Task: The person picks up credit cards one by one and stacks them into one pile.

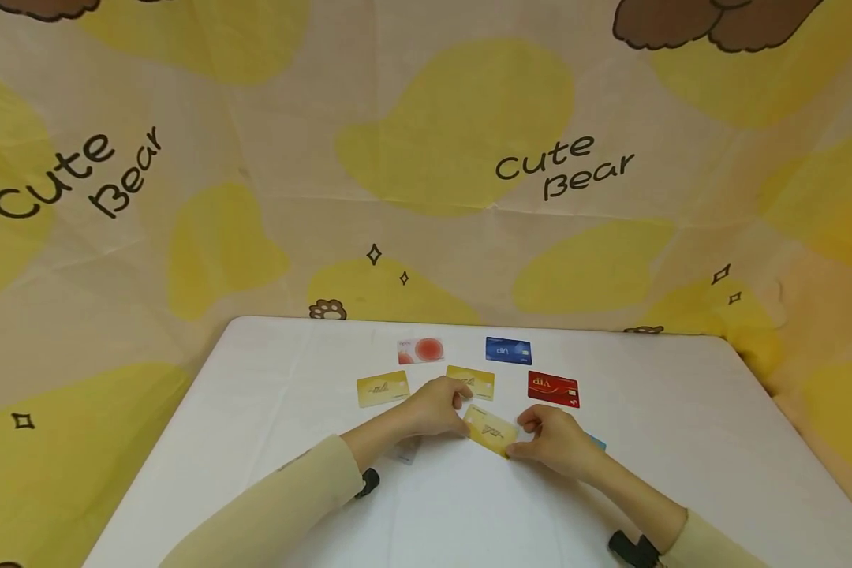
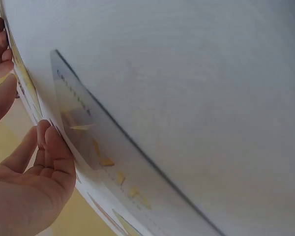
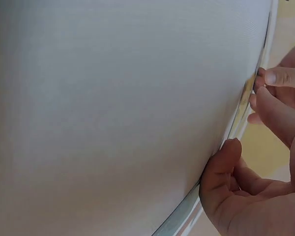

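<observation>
A gold card (image 1: 491,431) lies tilted between the two hands in the head view; whether it is fully flat on the table cannot be seen. My left hand (image 1: 435,408) has its thumb at the card's left corner and its fingers curled at that end. My right hand (image 1: 557,442) holds the opposite end with thumb and index finger. Just behind the left fingers lies another gold card (image 1: 480,383). Under the left wrist is a greyish see-through card (image 2: 108,147) with gold letters. A light blue card (image 1: 596,443) is mostly hidden by the right hand.
Further cards lie on the white table (image 1: 277,442): a gold one (image 1: 383,389) at left, a white-and-red one (image 1: 420,351) and a blue one (image 1: 509,351) at the back, a red one (image 1: 554,389) at right. A yellow patterned cloth (image 1: 426,173) hangs behind the table.
</observation>
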`<state>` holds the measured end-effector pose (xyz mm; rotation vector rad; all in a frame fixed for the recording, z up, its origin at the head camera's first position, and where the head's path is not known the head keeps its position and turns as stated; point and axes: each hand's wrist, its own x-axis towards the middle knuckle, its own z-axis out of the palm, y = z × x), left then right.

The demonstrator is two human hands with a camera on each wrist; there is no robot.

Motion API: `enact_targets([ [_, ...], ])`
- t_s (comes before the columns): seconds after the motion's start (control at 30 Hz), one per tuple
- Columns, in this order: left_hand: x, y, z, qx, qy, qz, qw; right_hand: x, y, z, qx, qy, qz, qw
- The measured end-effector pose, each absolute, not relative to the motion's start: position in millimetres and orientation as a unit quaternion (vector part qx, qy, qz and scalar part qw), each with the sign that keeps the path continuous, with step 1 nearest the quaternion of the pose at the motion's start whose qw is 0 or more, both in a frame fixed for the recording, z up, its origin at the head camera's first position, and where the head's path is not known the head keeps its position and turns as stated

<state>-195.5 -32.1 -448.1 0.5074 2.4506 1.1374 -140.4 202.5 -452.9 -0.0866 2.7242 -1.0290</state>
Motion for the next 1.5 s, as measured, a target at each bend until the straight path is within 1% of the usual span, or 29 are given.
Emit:
enact_targets([
  [0.5, -194, -23, -448, 0.165, 0.901, 0.351, 0.197, -142, 196, -451, -0.043, 0.938, -0.321, 0.124],
  [0.87, -192, -23, -447, 0.173, 0.906, 0.337, 0.189, -142, 194, -451, -0.026, 0.936, -0.328, 0.125],
  [1.17, -190, -19, -447, 0.192, 0.912, 0.32, 0.168, -142, 194, -450, -0.025, 0.936, -0.333, 0.113],
  [1.5, -190, -22, -448, 0.205, 0.893, 0.368, 0.159, -139, 193, -451, -0.025, 0.921, -0.38, 0.086],
])
